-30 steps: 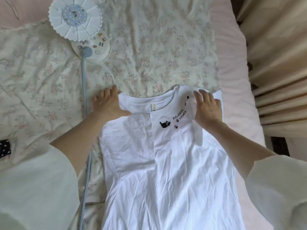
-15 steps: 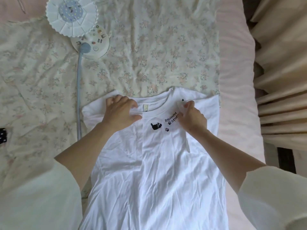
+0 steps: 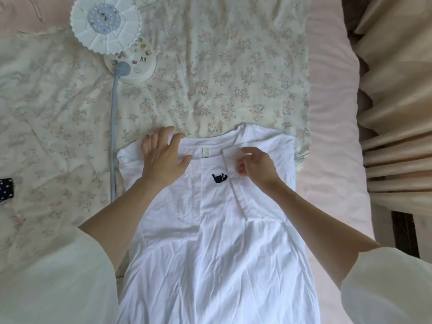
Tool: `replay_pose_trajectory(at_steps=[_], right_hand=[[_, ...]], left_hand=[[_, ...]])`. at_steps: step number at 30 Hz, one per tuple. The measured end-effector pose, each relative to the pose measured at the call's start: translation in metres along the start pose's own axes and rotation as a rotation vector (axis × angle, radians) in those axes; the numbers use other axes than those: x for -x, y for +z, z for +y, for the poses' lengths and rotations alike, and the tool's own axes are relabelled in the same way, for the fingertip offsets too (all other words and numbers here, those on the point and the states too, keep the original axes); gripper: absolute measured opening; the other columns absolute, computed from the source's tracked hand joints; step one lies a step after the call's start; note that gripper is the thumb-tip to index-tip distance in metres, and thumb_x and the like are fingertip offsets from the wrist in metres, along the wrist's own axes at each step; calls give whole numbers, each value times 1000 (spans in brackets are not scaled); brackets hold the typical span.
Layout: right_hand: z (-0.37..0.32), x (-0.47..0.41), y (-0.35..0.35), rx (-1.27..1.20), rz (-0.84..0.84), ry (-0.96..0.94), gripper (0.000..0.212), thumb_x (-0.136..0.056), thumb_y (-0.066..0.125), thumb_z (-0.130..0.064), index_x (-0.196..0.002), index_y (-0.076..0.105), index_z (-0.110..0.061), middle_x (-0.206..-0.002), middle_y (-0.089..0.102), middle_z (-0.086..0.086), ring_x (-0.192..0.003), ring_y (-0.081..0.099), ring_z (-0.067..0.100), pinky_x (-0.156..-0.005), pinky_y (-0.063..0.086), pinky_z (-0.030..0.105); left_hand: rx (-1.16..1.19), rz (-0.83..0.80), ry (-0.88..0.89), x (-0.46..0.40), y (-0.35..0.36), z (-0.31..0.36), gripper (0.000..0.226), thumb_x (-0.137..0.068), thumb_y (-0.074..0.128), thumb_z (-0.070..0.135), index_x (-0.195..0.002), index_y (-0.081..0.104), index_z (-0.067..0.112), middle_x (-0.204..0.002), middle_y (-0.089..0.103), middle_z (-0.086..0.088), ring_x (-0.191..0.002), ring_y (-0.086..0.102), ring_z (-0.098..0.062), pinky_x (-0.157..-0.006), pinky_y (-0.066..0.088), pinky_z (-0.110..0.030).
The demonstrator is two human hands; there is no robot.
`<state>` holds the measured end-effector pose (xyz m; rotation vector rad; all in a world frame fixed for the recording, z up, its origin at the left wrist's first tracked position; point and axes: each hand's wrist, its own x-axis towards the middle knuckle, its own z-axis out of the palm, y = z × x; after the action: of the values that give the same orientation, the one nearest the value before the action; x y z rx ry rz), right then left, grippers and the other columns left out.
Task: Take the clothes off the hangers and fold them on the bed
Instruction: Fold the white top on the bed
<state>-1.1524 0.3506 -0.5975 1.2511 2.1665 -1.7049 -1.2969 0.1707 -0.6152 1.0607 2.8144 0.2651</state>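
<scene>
A white T-shirt (image 3: 217, 242) with a small black cat print lies flat on the bed, collar away from me. Its right side is folded inward over the chest, hiding the lettering beside the cat. My left hand (image 3: 163, 157) rests flat on the shirt's left shoulder beside the collar, fingers spread. My right hand (image 3: 256, 164) hovers over the folded right edge near the collar with fingers loosely curled; whether it pinches the cloth I cannot tell. No hanger shows.
A floral quilt (image 3: 210, 66) covers the bed, with pink sheet (image 3: 332, 113) along its right side. A white round lamp (image 3: 105, 24) with a grey-blue cord (image 3: 113, 127) lies at upper left. Beige curtains (image 3: 397, 101) hang at the right. A dark dotted cloth (image 3: 5, 189) peeks in at left.
The shirt's right side has been folded further inward, now covering the printed words. My left hand slid from the quilt onto the shirt's left shoulder. My right hand moved toward the collar.
</scene>
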Motion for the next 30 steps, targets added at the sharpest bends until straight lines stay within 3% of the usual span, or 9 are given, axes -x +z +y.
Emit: replay_pose_trajectory(at_steps=[4,6,8,11,14,16,19,26,30], right_hand=[[12,-17,-24,717,229,-350,53,-89,43,-3,-141,37,-11,-142,39,14,-130,36,30,-104,33,42],[9,-33,-38,1022,89,-261,77,-93,49,-23,-152,0,-20,-158,3,7,-145,4,26,-114,11,54],[2,-46,-48,1118,-26,-116,96,-90,54,-42,-147,-20,-22,-159,-8,4,-146,-9,24,-113,-3,58],[-6,-55,-53,1180,-6,-70,95,-84,60,-51,-150,4,-12,-151,26,12,-142,20,28,-115,1,54],[-11,-51,-51,1163,-26,-172,57,-88,59,-39,-135,40,-11,-133,52,8,-127,46,23,-117,13,42],[-16,-41,-54,1156,-46,-214,34,-92,54,-30,-121,51,-13,-119,61,7,-113,55,24,-101,34,35],[-28,-28,-63,1114,37,-231,23,-93,52,-29,-110,52,-12,-106,62,10,-99,57,29,-72,36,31],[-82,-16,-90,1076,290,-326,22,-93,55,-29,-101,50,-9,-99,64,15,-93,59,34,-66,32,31],[-112,-19,-105,989,473,-378,13,-89,53,-13,-99,48,-7,-95,63,15,-84,59,37,-62,29,32]], left_hand=[[-48,-194,-188,-6,-14,-22,91,-77,66,53,-148,19,19,-154,16,-6,-143,10,-26,-113,5,-55],[-61,-358,-276,-10,-21,-30,106,-72,67,60,-150,6,23,-155,14,-5,-143,10,-25,-112,2,-58],[-92,-436,-305,-13,-28,-35,111,-69,70,61,-151,3,25,-154,17,-6,-142,14,-27,-113,4,-56],[-64,-433,-286,-17,-39,-36,98,-70,74,54,-147,24,19,-147,36,-6,-134,34,-26,-107,25,-41],[78,-509,-324,-20,-53,-31,66,-75,76,42,-129,49,15,-135,50,-7,-121,48,-26,-89,39,-32],[110,-484,-271,-19,-62,-27,26,-77,76,35,-88,60,17,-106,62,-8,-99,57,-27,-69,39,-29],[160,-365,-237,-15,-72,-19,36,-76,75,26,-60,45,15,-66,50,2,-77,55,-27,-53,28,-28],[127,-90,-234,-39,-120,-7,23,-80,73,31,-74,61,12,-87,66,-11,-85,60,-29,-64,38,-31],[137,126,-199,-67,-149,5,24,-83,70,31,-86,65,8,-93,65,-16,-89,61,-36,-68,41,-36]])
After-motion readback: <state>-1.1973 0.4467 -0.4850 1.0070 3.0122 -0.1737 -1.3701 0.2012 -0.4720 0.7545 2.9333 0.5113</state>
